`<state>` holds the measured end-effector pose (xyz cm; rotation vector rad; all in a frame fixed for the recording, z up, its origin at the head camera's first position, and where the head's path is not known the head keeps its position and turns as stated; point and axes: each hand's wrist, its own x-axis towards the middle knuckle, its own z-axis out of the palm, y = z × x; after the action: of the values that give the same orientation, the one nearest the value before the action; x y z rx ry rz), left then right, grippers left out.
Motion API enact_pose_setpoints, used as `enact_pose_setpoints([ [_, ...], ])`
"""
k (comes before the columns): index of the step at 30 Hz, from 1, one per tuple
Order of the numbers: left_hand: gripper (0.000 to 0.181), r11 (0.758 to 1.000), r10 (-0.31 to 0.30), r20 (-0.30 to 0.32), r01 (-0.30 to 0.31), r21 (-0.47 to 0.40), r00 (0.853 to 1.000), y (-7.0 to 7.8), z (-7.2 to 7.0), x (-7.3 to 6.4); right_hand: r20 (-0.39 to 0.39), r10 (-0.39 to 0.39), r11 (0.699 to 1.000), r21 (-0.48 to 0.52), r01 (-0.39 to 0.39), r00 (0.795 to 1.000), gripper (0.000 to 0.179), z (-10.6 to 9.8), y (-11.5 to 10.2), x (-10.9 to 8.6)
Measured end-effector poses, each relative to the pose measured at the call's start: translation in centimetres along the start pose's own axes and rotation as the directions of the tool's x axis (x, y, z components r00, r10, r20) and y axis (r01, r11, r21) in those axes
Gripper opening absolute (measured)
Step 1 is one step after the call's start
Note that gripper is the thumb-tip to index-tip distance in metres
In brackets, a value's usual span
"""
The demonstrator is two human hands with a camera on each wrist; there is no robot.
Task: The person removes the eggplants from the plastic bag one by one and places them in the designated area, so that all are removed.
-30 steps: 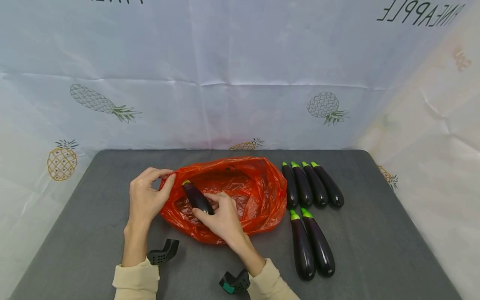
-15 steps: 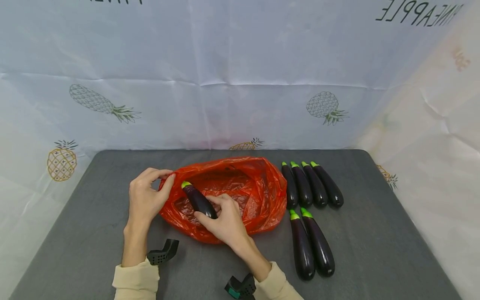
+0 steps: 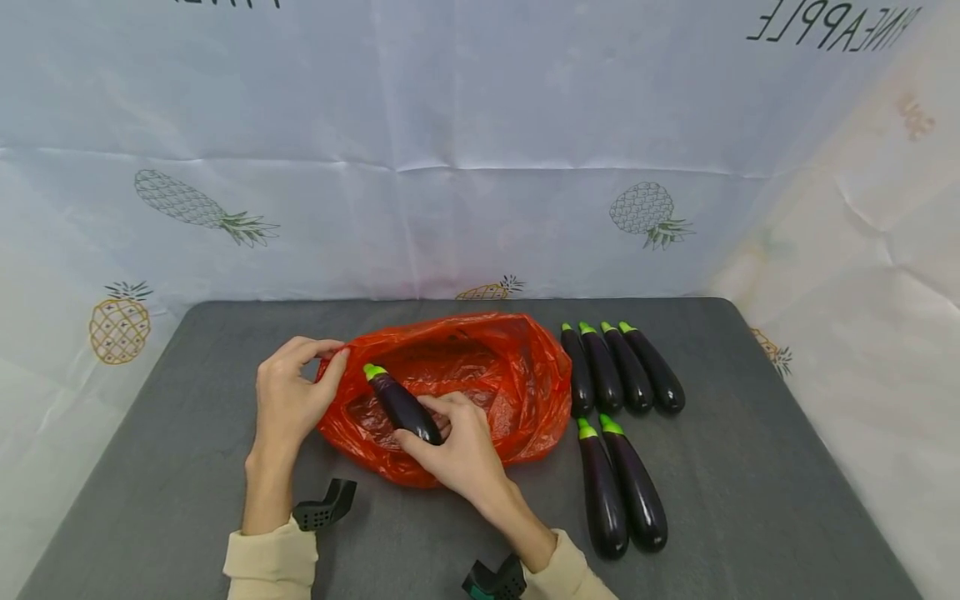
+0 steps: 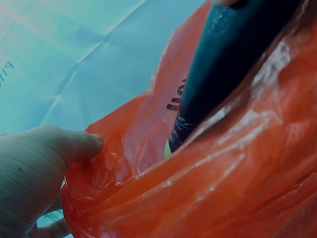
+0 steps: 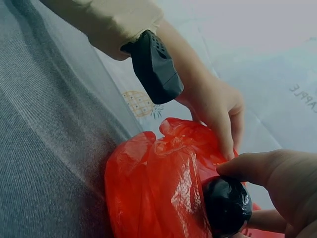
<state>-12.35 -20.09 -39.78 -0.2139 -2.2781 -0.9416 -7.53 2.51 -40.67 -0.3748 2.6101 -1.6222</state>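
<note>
A red plastic bag (image 3: 525,425) stands with its mouth spread wide on the grey table. My left hand (image 3: 288,396) pinches the bag's left rim between thumb and fingers; the left wrist view shows the thumb on the red film (image 4: 109,171). In my right hand (image 3: 465,450) is a dark purple eggplant (image 3: 405,408), held near its rounded lower end. Its green stem end points up-left and sits within the bag's mouth. From the right wrist view, the eggplant's round end (image 5: 227,206) shows between thumb and fingers.
Right of the bag lie several eggplants (image 3: 633,371) in a back row, the leftmost close against the bag. Two more eggplants (image 3: 618,487) lie in front of them. A pineapple-print cloth (image 3: 450,233) hangs behind the table (image 3: 750,467).
My right hand has shifted slightly right and toward the table's front, drawing the held eggplant the same way. My left hand keeps its pinch on the bag's rim.
</note>
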Motion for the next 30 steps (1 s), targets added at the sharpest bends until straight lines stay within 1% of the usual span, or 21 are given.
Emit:
enact_pose_setpoints([
  [8, 0.007, 1.000, 0.002, -0.002, -0.002, 0.000, 1.000, 0.0, 0.1, 0.0, -0.004, -0.018, 1.000, -0.003, 0.018, 1.000, 0.048, -1.0, -0.3, -0.7],
  [16, 0.007, 1.000, -0.005, 0.000, 0.005, 0.001, 1.000, 0.0, 0.0, 0.0, -0.022, -0.022, 1.000, 0.007, 0.022, 1.000, 0.047, -2.4, -0.5, -2.0],
  [26, 0.007, 1.000, -0.006, 0.004, 0.006, 0.001, 1.000, 0.0, 0.0, 0.0, -0.084, 0.035, 0.999, -0.011, -0.036, 0.996, 0.045, -4.4, -0.2, -3.7],
  [30, 0.006, 1.000, 0.002, 0.001, -0.002, -0.004, 1.000, 0.0, 0.1, -0.1, -0.109, 0.037, 0.999, -0.009, -0.038, 0.993, 0.045, -5.2, -0.2, -4.4],
])
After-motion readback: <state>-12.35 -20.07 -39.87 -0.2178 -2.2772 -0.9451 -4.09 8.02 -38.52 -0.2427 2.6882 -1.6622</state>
